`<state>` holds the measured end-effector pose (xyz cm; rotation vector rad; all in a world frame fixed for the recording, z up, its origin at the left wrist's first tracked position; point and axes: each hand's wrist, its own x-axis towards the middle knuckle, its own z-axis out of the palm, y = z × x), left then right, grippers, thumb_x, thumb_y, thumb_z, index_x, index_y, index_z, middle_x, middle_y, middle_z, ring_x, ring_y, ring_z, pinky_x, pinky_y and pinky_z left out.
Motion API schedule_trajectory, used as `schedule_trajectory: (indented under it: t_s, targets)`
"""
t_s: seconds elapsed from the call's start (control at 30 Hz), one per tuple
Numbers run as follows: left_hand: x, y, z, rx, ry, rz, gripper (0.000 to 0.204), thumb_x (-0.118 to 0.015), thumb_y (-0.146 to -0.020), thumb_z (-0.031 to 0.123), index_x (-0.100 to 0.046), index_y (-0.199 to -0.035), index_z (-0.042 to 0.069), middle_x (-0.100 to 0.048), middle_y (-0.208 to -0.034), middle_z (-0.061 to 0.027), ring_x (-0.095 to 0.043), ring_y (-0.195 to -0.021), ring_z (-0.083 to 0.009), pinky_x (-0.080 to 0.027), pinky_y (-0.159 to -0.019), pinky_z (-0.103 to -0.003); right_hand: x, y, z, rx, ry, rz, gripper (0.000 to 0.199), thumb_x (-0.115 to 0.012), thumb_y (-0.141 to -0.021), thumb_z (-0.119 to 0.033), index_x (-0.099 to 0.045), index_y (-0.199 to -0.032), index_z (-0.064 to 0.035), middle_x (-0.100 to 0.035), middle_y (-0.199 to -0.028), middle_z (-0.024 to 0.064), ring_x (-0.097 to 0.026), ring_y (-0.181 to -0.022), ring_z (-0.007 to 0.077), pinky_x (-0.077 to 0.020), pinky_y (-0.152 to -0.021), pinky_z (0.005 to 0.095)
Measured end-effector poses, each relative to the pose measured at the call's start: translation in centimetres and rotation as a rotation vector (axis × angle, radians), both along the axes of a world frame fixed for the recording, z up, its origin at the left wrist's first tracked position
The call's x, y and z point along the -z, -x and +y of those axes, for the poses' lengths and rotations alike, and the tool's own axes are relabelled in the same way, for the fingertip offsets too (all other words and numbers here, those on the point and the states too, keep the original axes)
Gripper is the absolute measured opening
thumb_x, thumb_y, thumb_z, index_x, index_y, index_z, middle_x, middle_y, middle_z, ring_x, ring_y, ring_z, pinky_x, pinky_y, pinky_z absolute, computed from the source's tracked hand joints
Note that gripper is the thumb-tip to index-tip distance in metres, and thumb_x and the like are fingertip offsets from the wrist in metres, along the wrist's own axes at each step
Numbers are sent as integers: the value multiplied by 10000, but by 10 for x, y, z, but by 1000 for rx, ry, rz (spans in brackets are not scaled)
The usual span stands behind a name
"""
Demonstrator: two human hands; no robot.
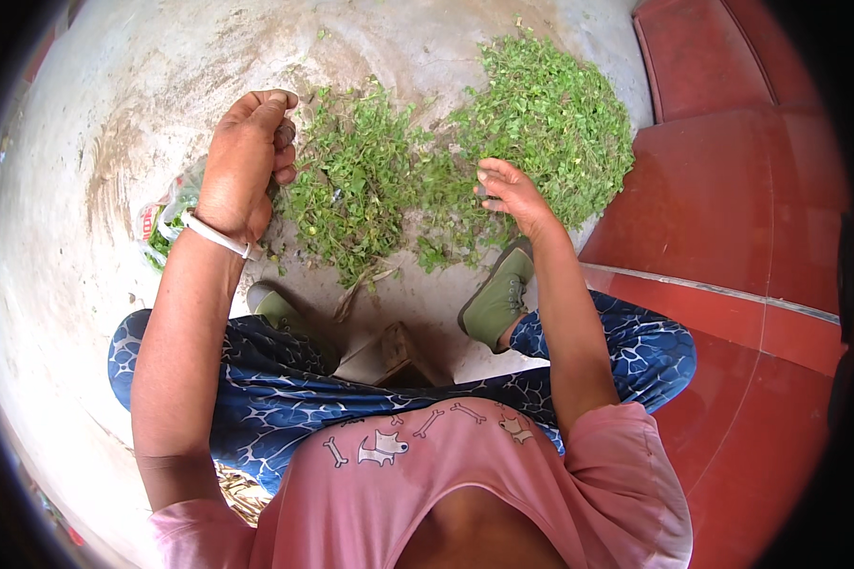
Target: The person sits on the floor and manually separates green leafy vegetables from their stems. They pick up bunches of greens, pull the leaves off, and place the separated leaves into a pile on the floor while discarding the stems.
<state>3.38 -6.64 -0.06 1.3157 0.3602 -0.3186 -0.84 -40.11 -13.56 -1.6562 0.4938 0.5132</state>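
Observation:
My left hand [250, 150] is raised over the left side of a heap of green leafy stems [342, 190]. Its thumb and forefinger are pressed together and the other fingers curl in; whatever they hold, if anything, is too small to make out. To the right, my right hand [510, 192] hovers between that heap and a bigger pile of green leaves [560, 123]. Its slightly bent fingers are apart, and nothing shows between them. Some greens [441, 180] beneath and left of it look blurred. A white band circles my left wrist.
A clear plastic bag [169, 213] with greens inside lies beside my left wrist. My green shoes [496, 302] rest on the pale, soil-smeared floor [190, 57], near a small wooden block [399, 351]. Red glossy furniture [707, 204] borders the right side.

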Motion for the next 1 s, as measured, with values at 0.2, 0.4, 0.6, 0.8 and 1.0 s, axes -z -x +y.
schedule_trajectory:
  t_s: [0.2, 0.4, 0.6, 0.8, 1.0]
  targets:
    - [2, -1, 3, 27, -9, -16, 122, -496, -903, 208, -528, -888, 91, -409, -621, 32, -336, -501, -63, -274, -448, -216, 85, 15, -25, -110, 439, -121, 284, -621, -820, -273, -596, -1024, -77, -643, -959, 86, -607, -836, 203, -470, -713, 344]
    - [3, 2, 1, 27, 5, 30, 131, -495, -913, 199, -529, -932, 74, -364, -611, 44, -289, -484, -51, -250, -439, -208, 99, 48, 32, -352, 783, 13, 249, -618, -784, -306, -626, -879, -76, -648, -878, 139, -615, -829, 300, -481, -722, 412]
    - [7, 2, 6, 82, 16, 30, 144, -496, -912, 214, -537, -892, 77, -401, -619, 35, -321, -486, -64, -280, -450, -225, 118, 78, 54, -516, 1092, -71, 274, -615, -779, -336, -591, -903, -93, -641, -918, 135, -609, -873, 322, -484, -703, 436]
    - [7, 5, -6, -8, -104, 32, 121, -554, -885, 190, -534, -919, 76, -363, -596, 63, -283, -466, -35, -243, -422, -204, 112, 46, 12, -448, 411, 139, 212, -646, -776, -210, -606, -908, -49, -644, -866, 77, -604, -739, 222, -484, -655, 370]
    - [20, 16, -20, 37, -180, 75, 115, -601, -822, 150, -570, -882, 56, -452, -616, 45, -356, -468, -55, -343, -441, -227, 14, -2, 6, -555, 221, 10, 76, -605, -842, -136, -575, -849, -66, -588, -844, -11, -566, -843, 104, -442, -745, 256]
